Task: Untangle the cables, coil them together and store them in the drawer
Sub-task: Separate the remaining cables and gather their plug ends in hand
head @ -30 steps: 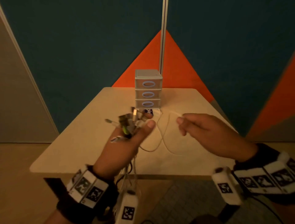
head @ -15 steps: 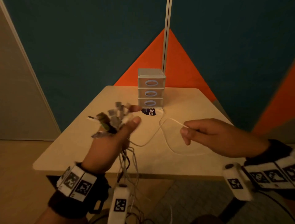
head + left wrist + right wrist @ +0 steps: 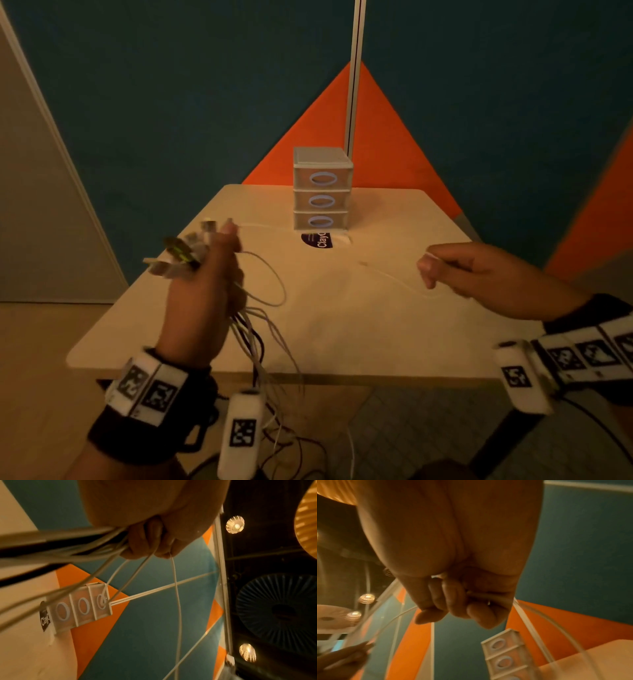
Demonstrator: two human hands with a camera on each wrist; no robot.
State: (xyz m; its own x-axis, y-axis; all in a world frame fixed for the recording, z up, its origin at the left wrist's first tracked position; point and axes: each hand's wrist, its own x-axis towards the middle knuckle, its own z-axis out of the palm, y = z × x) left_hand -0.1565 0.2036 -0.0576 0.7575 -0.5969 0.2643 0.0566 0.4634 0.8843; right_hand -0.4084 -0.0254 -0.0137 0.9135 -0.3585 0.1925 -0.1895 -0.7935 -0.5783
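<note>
My left hand (image 3: 209, 274) grips a bundle of cables (image 3: 253, 339) above the table's left side; the plug ends (image 3: 181, 255) stick out past the fingers and the cords hang below the table edge. In the left wrist view the cables (image 3: 96, 545) run through the curled fingers (image 3: 147, 539). My right hand (image 3: 479, 274) pinches one thin white cable (image 3: 394, 279), which stretches leftward over the table. The right wrist view shows that cable (image 3: 489, 596) held in the curled fingers (image 3: 453, 601). A small three-drawer unit (image 3: 322, 188) stands at the table's far middle, all drawers closed.
The beige table (image 3: 359, 325) has a dark round sticker (image 3: 318, 240) in front of the drawer unit. Loose cords trail to the floor (image 3: 298, 442) below the near edge. A teal and orange wall stands behind, with a white vertical strip (image 3: 354, 75).
My hands have pulled apart: the left moved left with the bundle, the right moved right with the white cable, which is drawn out straighter and lower over the table.
</note>
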